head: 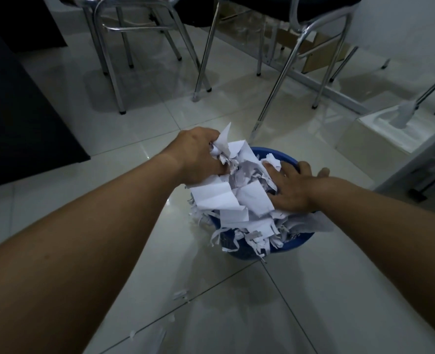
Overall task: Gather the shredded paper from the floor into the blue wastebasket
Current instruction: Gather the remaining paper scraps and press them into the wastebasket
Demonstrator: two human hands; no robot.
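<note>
A: Nearest you: your left forearm (71, 251) and right forearm (390, 226), both stretched out over the floor (313, 290). Between them a few loose scraps (180, 293) lie on the tiles, on the near side of the blue basket (242, 254).
B: Left hand?
A: Your left hand (198, 157) has its fingers curled tight round a bunch of paper at the far left edge of the heap.
B: Right?
A: Your right hand (291, 192) lies flat, fingers spread and straight, pressing on the heap at its right edge. It grips nothing.
B: Where's the paper?
A: Most of the paper (239, 198) sits in the basket, heaped above the rim. Strips hang over the near and left rim; one sheet droops over the right rim.
B: Surroundings?
A: Basket stands on the floor. Chrome chairs (124, 47) well beyond it. A white box (380, 134) sits on the floor off to its far right.
</note>
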